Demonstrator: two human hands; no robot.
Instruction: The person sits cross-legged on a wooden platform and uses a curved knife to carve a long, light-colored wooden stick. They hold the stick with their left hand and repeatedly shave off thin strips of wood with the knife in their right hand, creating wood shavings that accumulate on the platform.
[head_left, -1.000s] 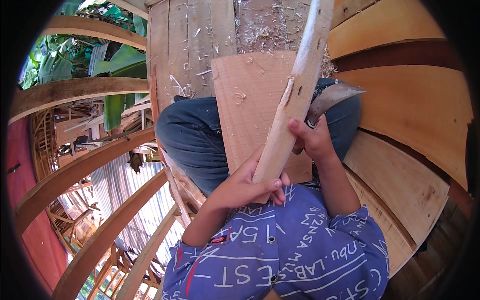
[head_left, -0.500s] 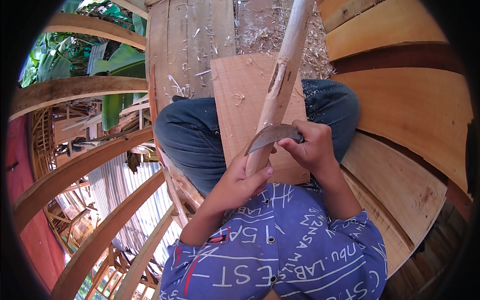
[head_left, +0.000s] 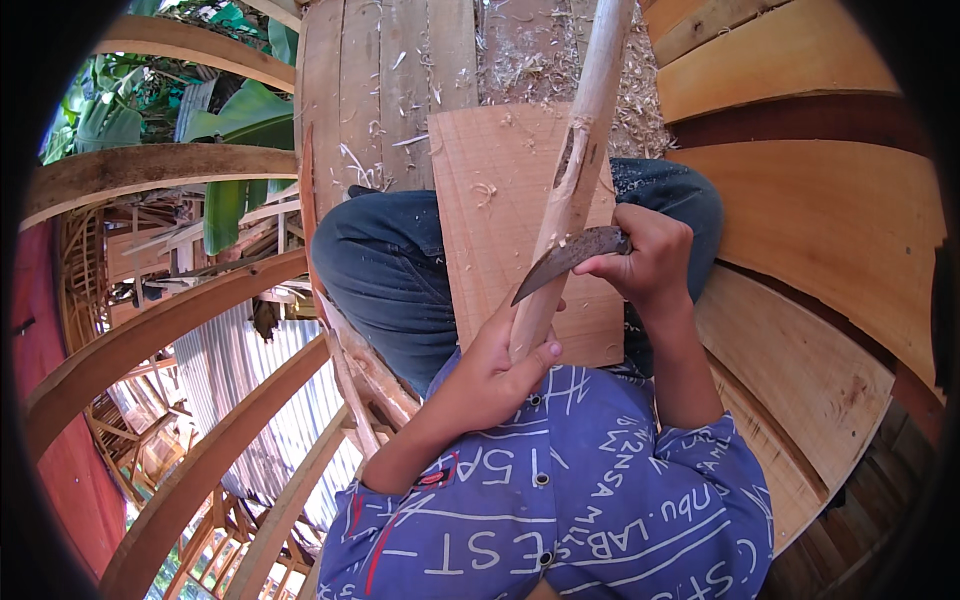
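A long pale wooden pole (head_left: 578, 170) slants up and away from my body, with a dark split hollow partway along it. My left hand (head_left: 508, 365) is wrapped round its near end. In my right hand (head_left: 650, 258) is a curved, dark-bladed knife (head_left: 575, 255), gripped at the handle, which my fingers mostly hide. The blade lies across the pole just beyond my left hand, its tip pointing down to the left. Under the pole, a flat reddish board (head_left: 470, 220) rests across my lap.
Wood shavings (head_left: 530, 75) litter the plank floor (head_left: 355, 60) ahead. Wide wooden boards (head_left: 800, 210) wall the right side. Curved-looking rails (head_left: 170, 290) run along the left, with banana leaves (head_left: 255, 115) and corrugated metal sheeting (head_left: 250, 390) beyond them.
Both hands, the knife and the near end of the pole have shifted a little to the right. The blade now tilts more steeply, its handle end higher.
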